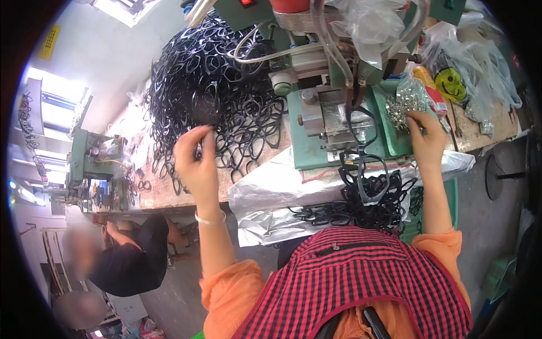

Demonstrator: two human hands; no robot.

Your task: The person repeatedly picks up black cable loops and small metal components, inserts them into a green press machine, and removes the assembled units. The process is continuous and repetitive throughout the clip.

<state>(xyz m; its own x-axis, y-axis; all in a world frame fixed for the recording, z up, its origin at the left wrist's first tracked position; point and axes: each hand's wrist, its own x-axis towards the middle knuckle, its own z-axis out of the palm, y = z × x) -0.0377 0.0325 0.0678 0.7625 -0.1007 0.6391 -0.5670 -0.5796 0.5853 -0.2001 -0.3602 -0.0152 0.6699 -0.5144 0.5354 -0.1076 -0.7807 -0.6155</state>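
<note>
My left hand (196,164) is over the near-left side of a big heap of black eyeglass frames (212,73). Its fingers curl toward the thumb, and what they hold, if anything, is hidden. At the right, my right hand (428,141) reaches into small shiny metal parts (402,111) in a green tray (389,135). Thumb and forefinger are pinched there, on something too small to make out. Between my hands, a dark eyeglass frame (362,127) stands at the metal fixture of a green bench machine (327,116). Another frame (372,178) hangs just in front of it.
Black frames (370,203) lie piled in front of me by a silvery sheet (271,198). Clear plastic bags (468,56) and a yellow pouch (450,85) crowd the right. Hoses (333,45) hang above the fixture. A person in black (132,257) sits at the left near another machine (93,169).
</note>
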